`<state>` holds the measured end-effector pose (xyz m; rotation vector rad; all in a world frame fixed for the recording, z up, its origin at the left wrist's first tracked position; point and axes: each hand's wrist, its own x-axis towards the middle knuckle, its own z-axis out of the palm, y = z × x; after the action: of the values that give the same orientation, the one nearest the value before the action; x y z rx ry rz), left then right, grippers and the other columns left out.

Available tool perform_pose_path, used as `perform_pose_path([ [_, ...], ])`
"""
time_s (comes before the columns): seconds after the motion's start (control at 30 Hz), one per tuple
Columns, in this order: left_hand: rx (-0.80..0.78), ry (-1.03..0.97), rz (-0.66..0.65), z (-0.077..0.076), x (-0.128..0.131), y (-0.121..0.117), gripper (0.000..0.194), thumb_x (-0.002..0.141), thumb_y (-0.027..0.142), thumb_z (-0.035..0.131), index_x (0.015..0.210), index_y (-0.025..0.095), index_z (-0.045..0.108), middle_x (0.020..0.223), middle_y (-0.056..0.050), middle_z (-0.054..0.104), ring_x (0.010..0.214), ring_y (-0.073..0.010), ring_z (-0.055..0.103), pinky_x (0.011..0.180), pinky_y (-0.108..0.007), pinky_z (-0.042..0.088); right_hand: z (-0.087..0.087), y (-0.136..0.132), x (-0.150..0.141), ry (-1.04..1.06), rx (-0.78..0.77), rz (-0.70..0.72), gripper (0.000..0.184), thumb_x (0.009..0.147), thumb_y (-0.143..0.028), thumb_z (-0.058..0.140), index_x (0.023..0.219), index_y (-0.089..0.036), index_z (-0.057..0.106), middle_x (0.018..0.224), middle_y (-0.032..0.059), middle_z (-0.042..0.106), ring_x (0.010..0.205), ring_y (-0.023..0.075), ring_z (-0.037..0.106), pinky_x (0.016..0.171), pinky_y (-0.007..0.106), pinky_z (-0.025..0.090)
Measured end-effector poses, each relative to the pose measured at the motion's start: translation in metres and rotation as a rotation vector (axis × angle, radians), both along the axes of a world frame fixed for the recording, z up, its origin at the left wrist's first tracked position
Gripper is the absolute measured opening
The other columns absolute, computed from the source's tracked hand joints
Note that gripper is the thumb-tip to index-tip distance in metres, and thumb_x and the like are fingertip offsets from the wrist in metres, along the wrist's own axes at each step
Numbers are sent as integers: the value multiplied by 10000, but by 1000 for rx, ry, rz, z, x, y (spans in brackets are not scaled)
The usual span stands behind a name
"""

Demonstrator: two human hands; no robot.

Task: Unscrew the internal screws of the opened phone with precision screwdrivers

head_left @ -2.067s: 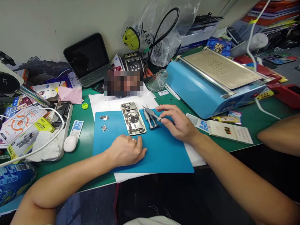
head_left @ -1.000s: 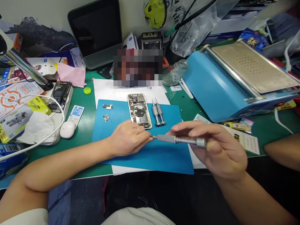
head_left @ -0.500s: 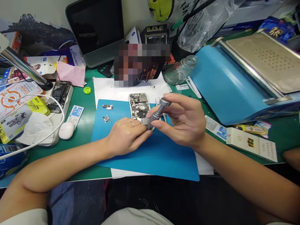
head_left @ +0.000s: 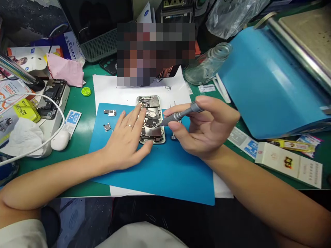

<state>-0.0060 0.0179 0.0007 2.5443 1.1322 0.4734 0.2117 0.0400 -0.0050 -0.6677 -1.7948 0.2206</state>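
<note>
An opened phone body [head_left: 152, 130] with bare inner parts lies on a blue mat [head_left: 165, 175]. My left hand [head_left: 129, 136] rests beside it, fingers stretched out, with the fingertips over the phone's left edge. Between the thumb and fingers of my right hand [head_left: 209, 127] is a grey screwdriver [head_left: 178, 116], tilted, its lower end over the phone's right side; its tip is too small to make out. Left of my hand on the mat are two small metal phone parts, a plate [head_left: 110, 112] and a bracket [head_left: 107, 127]. Another tool [head_left: 173, 136] lies partly hidden behind my right hand.
A glass jar [head_left: 207, 65] lies tilted behind the mat. On the right are a blue rolled sheet [head_left: 248, 86] and a white box [head_left: 287, 165]. A second opened phone [head_left: 53, 98], a white earbud case [head_left: 60, 140] and a green cap [head_left: 86, 91] are on the left.
My left hand has opened and flattened from a closed grip near the screwdriver's end, moving onto the phone's left side. The screwdriver has tilted flatter in my right hand. The view has shifted.
</note>
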Motion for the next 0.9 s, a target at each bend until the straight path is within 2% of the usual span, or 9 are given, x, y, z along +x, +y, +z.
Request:
perform_pose_path([
  [0.13,-33,-11,-14,1,-1,2,826,936,304,478,1618,92,62,1690,-279,179,1592,-358,186,1260,-640,178,0,-1,-2,-2,-52,57,661,926,-142,664,1483,-391,409,1100,29,699,880,223,770,698,373,665],
  [0.23,-36,-14,-11,2,0,2,847,935,312,498,1622,123,41,1690,-273,186,1596,-359,171,1252,-686,115,-3,-3,-2,-21,-119,60,614,938,-165,662,1453,-398,422,1130,31,712,923,238,775,755,403,663],
  [0.33,-53,-21,-5,1,0,2,824,968,334,493,1624,147,31,1694,-267,181,1600,-351,152,1247,-697,117,-6,-5,-1,-40,-139,24,579,943,-205,668,1432,-398,426,1141,35,715,917,249,778,764,425,665],
  [0.57,-74,-12,-7,0,1,1,803,991,306,513,1629,147,53,1705,-254,151,1603,-349,139,1257,-680,133,-7,-5,-2,-29,-127,60,708,909,-129,697,1502,-399,420,1185,45,716,951,238,776,760,386,675],
  [0.77,-96,22,-1,-1,2,2,775,1017,321,507,1633,149,70,1709,-244,148,1607,-337,126,1268,-652,138,-12,-1,0,-15,-43,99,787,840,-64,744,1523,-314,443,1188,57,747,956,235,781,824,377,671],
  [0.9,-101,41,-7,-2,2,2,767,1028,321,492,1629,122,60,1710,-259,116,1612,-323,91,1277,-630,140,-14,0,2,-1,-60,116,816,815,-20,744,1522,-308,456,1194,61,745,984,232,778,839,361,667],
])
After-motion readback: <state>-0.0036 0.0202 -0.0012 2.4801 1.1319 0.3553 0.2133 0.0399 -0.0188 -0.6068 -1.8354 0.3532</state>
